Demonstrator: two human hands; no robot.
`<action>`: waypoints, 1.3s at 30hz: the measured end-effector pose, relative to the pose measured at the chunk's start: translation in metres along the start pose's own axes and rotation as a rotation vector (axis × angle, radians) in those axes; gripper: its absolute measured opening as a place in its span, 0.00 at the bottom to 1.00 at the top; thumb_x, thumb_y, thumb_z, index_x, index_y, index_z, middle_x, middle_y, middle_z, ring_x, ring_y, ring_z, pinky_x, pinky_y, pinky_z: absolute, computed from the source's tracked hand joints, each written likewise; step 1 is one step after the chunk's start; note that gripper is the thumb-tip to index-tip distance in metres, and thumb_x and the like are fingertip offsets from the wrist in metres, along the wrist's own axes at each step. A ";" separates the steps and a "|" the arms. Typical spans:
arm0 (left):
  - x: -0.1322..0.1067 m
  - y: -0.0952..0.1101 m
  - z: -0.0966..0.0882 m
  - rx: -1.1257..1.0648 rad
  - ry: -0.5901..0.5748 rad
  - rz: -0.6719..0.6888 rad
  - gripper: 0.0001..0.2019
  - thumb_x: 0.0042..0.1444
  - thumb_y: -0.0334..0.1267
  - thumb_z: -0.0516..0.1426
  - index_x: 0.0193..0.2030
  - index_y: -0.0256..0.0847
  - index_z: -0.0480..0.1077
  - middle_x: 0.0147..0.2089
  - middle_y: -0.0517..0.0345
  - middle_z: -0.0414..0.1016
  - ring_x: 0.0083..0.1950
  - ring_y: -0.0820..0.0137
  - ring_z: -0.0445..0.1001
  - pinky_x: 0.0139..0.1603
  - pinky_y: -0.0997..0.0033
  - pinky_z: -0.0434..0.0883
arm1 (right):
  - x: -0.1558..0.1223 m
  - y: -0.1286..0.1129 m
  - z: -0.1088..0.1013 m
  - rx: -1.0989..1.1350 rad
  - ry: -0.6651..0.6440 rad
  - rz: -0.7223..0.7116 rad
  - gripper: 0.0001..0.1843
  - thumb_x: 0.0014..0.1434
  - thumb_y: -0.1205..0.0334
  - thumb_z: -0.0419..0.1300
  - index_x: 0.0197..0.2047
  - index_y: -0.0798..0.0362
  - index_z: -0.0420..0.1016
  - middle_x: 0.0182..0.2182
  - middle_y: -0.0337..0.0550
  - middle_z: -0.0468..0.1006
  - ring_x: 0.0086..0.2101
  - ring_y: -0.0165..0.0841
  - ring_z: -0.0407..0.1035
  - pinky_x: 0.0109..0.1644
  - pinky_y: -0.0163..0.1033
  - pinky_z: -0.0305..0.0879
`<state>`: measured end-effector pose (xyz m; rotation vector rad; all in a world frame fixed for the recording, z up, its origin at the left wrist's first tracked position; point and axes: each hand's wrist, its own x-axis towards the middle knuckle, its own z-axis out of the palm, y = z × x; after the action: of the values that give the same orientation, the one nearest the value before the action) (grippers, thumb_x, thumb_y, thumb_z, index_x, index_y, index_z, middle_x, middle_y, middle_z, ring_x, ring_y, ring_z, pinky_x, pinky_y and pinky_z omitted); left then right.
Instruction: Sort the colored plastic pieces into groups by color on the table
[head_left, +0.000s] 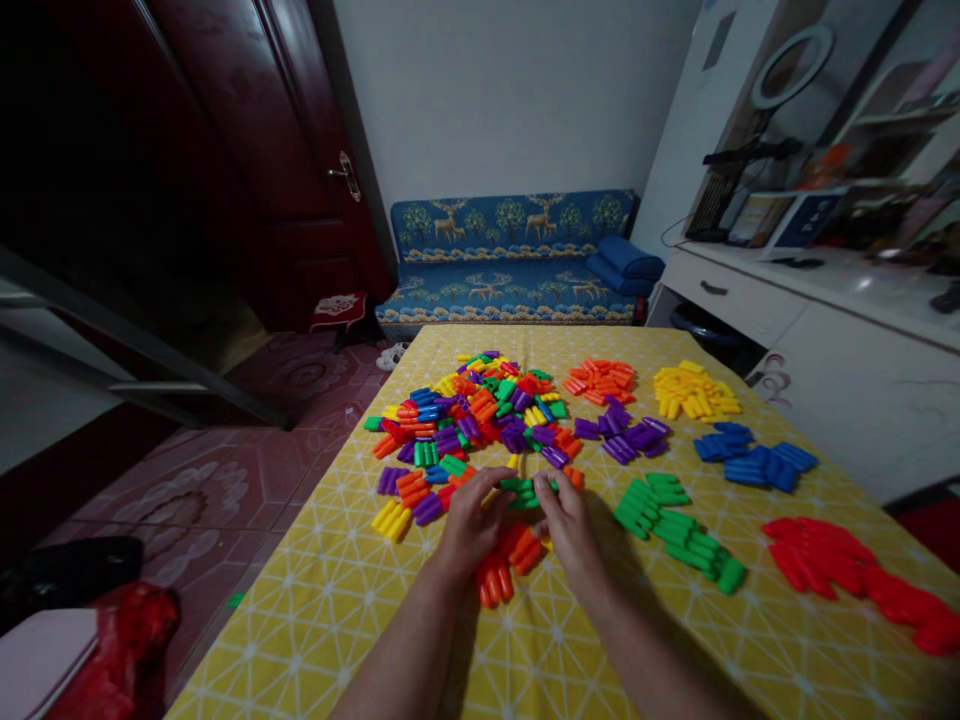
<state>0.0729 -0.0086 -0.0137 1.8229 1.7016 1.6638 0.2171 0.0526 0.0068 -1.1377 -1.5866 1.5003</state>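
Green plastic pieces (519,491) sit in the grip, their joined length running roughly sideways between the hands. The left hand (474,520) pinches one end, the right hand (568,515) the other. Rightward, nearer the right hand, lies a green pile (679,532); just beyond the grip, a mixed-colour heap (484,407).

A heap of mixed-colour ribbed plastic blocks (482,408) lay left of centre on the yellow cloth-covered bench (255,640). Before it, held green plastic (519,493) sat between the left hand (472,522) and the right hand (566,515). Rightward from the heap lay orange plastic blocks (600,380), then yellow plastic blocks (694,391); before these, purple plastic blocks (621,436), then blue plastic blocks (761,465); nearer, green plastic blocks (681,530), then red plastic blocks (832,560). Behind the bench stood a blue fabric sofa (499,278).
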 end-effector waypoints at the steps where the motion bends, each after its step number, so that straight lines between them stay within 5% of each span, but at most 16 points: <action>1: 0.000 0.001 0.000 -0.005 0.004 0.000 0.09 0.63 0.35 0.55 0.48 0.41 0.73 0.43 0.51 0.81 0.42 0.68 0.80 0.43 0.69 0.76 | -0.002 -0.001 0.002 0.037 -0.020 0.029 0.20 0.59 0.38 0.52 0.42 0.45 0.65 0.35 0.41 0.77 0.28 0.35 0.74 0.26 0.37 0.72; 5: 0.002 0.004 -0.001 -0.018 0.049 -0.020 0.08 0.63 0.36 0.56 0.46 0.40 0.74 0.42 0.51 0.82 0.42 0.67 0.80 0.43 0.68 0.76 | -0.007 -0.003 0.007 0.136 -0.066 0.024 0.23 0.50 0.43 0.62 0.44 0.44 0.64 0.35 0.41 0.77 0.33 0.39 0.76 0.27 0.40 0.75; 10: 0.004 0.007 -0.004 0.025 -0.059 -0.022 0.10 0.63 0.40 0.58 0.48 0.43 0.76 0.44 0.51 0.82 0.45 0.65 0.78 0.47 0.64 0.74 | -0.005 -0.003 -0.006 0.065 -0.033 -0.026 0.20 0.46 0.47 0.64 0.38 0.48 0.67 0.28 0.39 0.76 0.25 0.34 0.72 0.25 0.38 0.72; 13: 0.005 0.005 -0.008 0.172 -0.038 -0.014 0.10 0.63 0.41 0.56 0.48 0.44 0.76 0.45 0.52 0.81 0.49 0.62 0.76 0.52 0.59 0.70 | 0.001 -0.005 -0.038 -0.016 0.119 -0.121 0.22 0.48 0.45 0.64 0.40 0.50 0.69 0.29 0.41 0.77 0.27 0.35 0.73 0.28 0.38 0.71; 17: 0.008 0.001 -0.018 0.513 0.189 -0.133 0.12 0.61 0.38 0.56 0.49 0.45 0.74 0.48 0.51 0.79 0.53 0.56 0.72 0.56 0.51 0.63 | 0.017 -0.002 -0.105 -0.281 0.471 -0.227 0.24 0.51 0.45 0.61 0.47 0.50 0.70 0.33 0.46 0.79 0.31 0.38 0.75 0.32 0.39 0.70; 22: 0.009 0.003 -0.024 0.759 0.194 -0.266 0.17 0.52 0.37 0.59 0.50 0.45 0.74 0.50 0.48 0.76 0.53 0.50 0.68 0.55 0.47 0.60 | 0.028 0.010 -0.157 -0.818 0.556 -0.055 0.31 0.50 0.44 0.58 0.54 0.53 0.72 0.29 0.50 0.78 0.27 0.45 0.73 0.29 0.44 0.65; 26: 0.009 0.002 -0.021 0.830 0.128 -0.327 0.14 0.54 0.39 0.59 0.48 0.44 0.76 0.51 0.46 0.75 0.53 0.50 0.68 0.55 0.46 0.60 | 0.026 0.015 -0.159 -1.006 0.536 0.076 0.33 0.51 0.44 0.56 0.57 0.54 0.70 0.31 0.55 0.79 0.32 0.50 0.74 0.31 0.46 0.65; 30: 0.008 0.002 -0.020 0.870 0.082 -0.366 0.13 0.56 0.41 0.57 0.46 0.44 0.77 0.45 0.46 0.75 0.50 0.51 0.69 0.51 0.49 0.61 | 0.023 0.020 -0.160 -1.105 0.480 0.099 0.27 0.53 0.42 0.57 0.49 0.51 0.75 0.38 0.58 0.80 0.38 0.52 0.74 0.37 0.50 0.67; 36: 0.009 0.004 -0.022 0.818 0.044 -0.362 0.12 0.56 0.38 0.57 0.46 0.45 0.77 0.42 0.49 0.77 0.47 0.54 0.71 0.48 0.52 0.60 | 0.015 0.027 -0.151 -1.155 0.644 -0.218 0.21 0.55 0.50 0.58 0.49 0.52 0.76 0.50 0.59 0.76 0.50 0.56 0.68 0.51 0.58 0.64; 39: 0.008 0.004 -0.021 0.819 0.024 -0.363 0.11 0.59 0.40 0.57 0.46 0.46 0.77 0.43 0.50 0.79 0.47 0.55 0.72 0.49 0.52 0.60 | 0.015 0.021 -0.130 -0.982 0.579 -0.493 0.16 0.57 0.55 0.57 0.46 0.51 0.75 0.51 0.53 0.75 0.52 0.50 0.68 0.56 0.55 0.64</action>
<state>0.0578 -0.0151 0.0022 1.5590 2.7814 0.8948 0.3323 0.1183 -0.0003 -1.3432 -1.9740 -0.0191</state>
